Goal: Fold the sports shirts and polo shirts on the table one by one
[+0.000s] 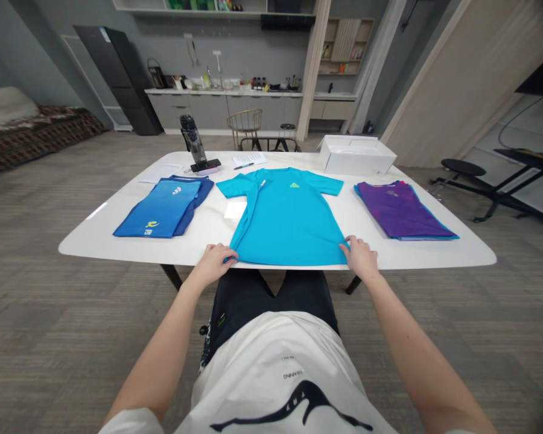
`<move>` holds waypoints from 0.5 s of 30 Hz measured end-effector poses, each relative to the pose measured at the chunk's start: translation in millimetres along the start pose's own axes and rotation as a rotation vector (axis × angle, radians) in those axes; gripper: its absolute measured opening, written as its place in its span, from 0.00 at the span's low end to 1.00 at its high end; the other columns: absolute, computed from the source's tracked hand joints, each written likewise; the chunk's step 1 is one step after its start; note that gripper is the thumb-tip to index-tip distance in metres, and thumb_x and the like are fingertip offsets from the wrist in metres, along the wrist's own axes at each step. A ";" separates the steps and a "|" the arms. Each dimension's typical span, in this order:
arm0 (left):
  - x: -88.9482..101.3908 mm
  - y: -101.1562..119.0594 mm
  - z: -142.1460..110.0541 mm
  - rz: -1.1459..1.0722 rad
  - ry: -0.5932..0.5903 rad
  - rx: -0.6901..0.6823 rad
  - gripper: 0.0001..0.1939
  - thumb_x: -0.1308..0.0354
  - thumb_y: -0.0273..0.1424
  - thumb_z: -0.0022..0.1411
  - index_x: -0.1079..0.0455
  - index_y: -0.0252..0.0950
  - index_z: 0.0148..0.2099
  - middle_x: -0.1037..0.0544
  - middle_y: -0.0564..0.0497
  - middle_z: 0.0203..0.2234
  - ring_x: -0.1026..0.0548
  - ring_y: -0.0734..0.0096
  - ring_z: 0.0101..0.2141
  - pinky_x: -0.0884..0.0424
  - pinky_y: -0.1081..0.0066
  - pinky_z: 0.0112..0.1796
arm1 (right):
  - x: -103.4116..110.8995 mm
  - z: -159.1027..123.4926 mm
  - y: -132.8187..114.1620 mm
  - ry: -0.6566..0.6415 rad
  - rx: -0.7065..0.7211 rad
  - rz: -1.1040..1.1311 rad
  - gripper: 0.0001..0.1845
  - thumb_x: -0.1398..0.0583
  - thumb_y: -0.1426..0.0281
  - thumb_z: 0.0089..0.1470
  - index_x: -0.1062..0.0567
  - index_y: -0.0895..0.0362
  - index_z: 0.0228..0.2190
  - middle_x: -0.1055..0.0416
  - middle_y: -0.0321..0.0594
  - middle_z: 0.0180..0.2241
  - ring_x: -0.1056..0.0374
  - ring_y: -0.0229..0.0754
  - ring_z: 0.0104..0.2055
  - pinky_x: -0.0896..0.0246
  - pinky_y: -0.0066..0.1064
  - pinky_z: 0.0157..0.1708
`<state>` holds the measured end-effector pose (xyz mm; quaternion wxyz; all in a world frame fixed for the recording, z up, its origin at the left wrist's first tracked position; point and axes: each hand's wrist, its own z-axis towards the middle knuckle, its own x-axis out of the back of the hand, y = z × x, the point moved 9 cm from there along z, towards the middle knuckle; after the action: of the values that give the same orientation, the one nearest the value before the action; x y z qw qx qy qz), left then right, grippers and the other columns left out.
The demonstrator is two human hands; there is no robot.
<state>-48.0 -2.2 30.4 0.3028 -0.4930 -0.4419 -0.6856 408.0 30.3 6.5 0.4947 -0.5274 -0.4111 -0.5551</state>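
A turquoise T-shirt (pixel 289 220) lies spread on the white table (pixel 203 244), its collar away from me and its hem along the near edge. My left hand (pixel 216 260) pinches the left corner of that hem. At the opposite hem corner, the fingers of my right hand (pixel 361 256) are closed on the fabric. To the left rests a pile of folded blue shirts (pixel 163 208). On the right side sits a folded purple shirt (pixel 400 211) on top of blue cloth.
Toward the table's far side stand a handheld vacuum (pixel 193 141) and a white box (pixel 357 155). Between them lie paper sheets (pixel 250 158) and a pen (pixel 244 166). A gold wire chair (pixel 245 122) is behind the table, and a black stool (pixel 463 167) stands at right.
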 end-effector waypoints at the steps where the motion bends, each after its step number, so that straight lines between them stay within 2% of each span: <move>1: 0.0 0.6 -0.9 -0.003 -0.010 -0.002 0.11 0.46 0.37 0.68 0.22 0.45 0.43 0.17 0.52 0.40 0.25 0.60 0.44 0.40 0.60 0.48 | -0.5 0.5 3.6 -0.017 -0.008 0.005 0.22 0.50 0.56 0.69 0.32 0.55 0.55 0.28 0.56 0.49 0.32 0.59 0.51 0.37 0.52 0.45; 4: 1.8 2.6 1.2 -0.019 -0.017 0.016 0.14 0.45 0.43 0.68 0.21 0.43 0.40 0.18 0.52 0.33 0.24 0.61 0.39 0.37 0.61 0.46 | 0.8 2.5 7.8 -0.063 -0.017 0.019 0.23 0.48 0.55 0.68 0.33 0.55 0.56 0.29 0.56 0.50 0.33 0.59 0.52 0.37 0.52 0.46; 7: 6.9 10.2 18.2 -0.014 0.057 0.026 0.18 0.49 0.44 0.71 0.22 0.41 0.41 0.20 0.49 0.33 0.23 0.60 0.38 0.33 0.61 0.45 | 11.4 11.2 -7.8 -0.022 0.034 0.030 0.22 0.45 0.57 0.66 0.32 0.55 0.56 0.30 0.54 0.51 0.33 0.59 0.53 0.37 0.52 0.48; 9: 7.0 21.4 41.3 -0.005 0.123 0.000 0.16 0.50 0.40 0.72 0.23 0.39 0.45 0.20 0.46 0.39 0.23 0.59 0.43 0.31 0.61 0.47 | 19.0 22.5 -33.8 0.028 0.116 0.081 0.20 0.44 0.59 0.65 0.29 0.54 0.53 0.29 0.53 0.51 0.33 0.58 0.53 0.37 0.50 0.50; 11: 0.1 33.8 72.8 -0.004 0.161 -0.026 0.15 0.51 0.35 0.72 0.25 0.38 0.51 0.22 0.43 0.46 0.24 0.59 0.48 0.30 0.62 0.51 | 21.6 36.7 -70.4 0.049 0.238 0.171 0.18 0.45 0.60 0.65 0.27 0.55 0.51 0.29 0.51 0.51 0.32 0.55 0.54 0.37 0.47 0.53; 13: -16.3 42.6 108.4 0.033 0.129 -0.022 0.18 0.52 0.33 0.72 0.28 0.37 0.58 0.25 0.41 0.53 0.26 0.59 0.52 0.31 0.62 0.54 | 17.3 51.1 -110.1 0.033 0.376 0.251 0.19 0.46 0.61 0.66 0.26 0.55 0.52 0.29 0.50 0.54 0.33 0.52 0.56 0.38 0.42 0.56; 15: -36.0 44.7 140.0 0.088 0.068 0.012 0.22 0.52 0.35 0.73 0.35 0.37 0.65 0.32 0.39 0.63 0.31 0.56 0.60 0.33 0.58 0.58 | 6.2 64.2 -141.9 -0.009 0.475 0.276 0.23 0.48 0.59 0.68 0.27 0.55 0.56 0.33 0.49 0.61 0.37 0.51 0.62 0.42 0.40 0.61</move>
<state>59.1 104.7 27.4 0.3506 -0.4866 -0.4130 -0.6854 280.3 116.8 28.8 0.6738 -0.4502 -0.4559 -0.3682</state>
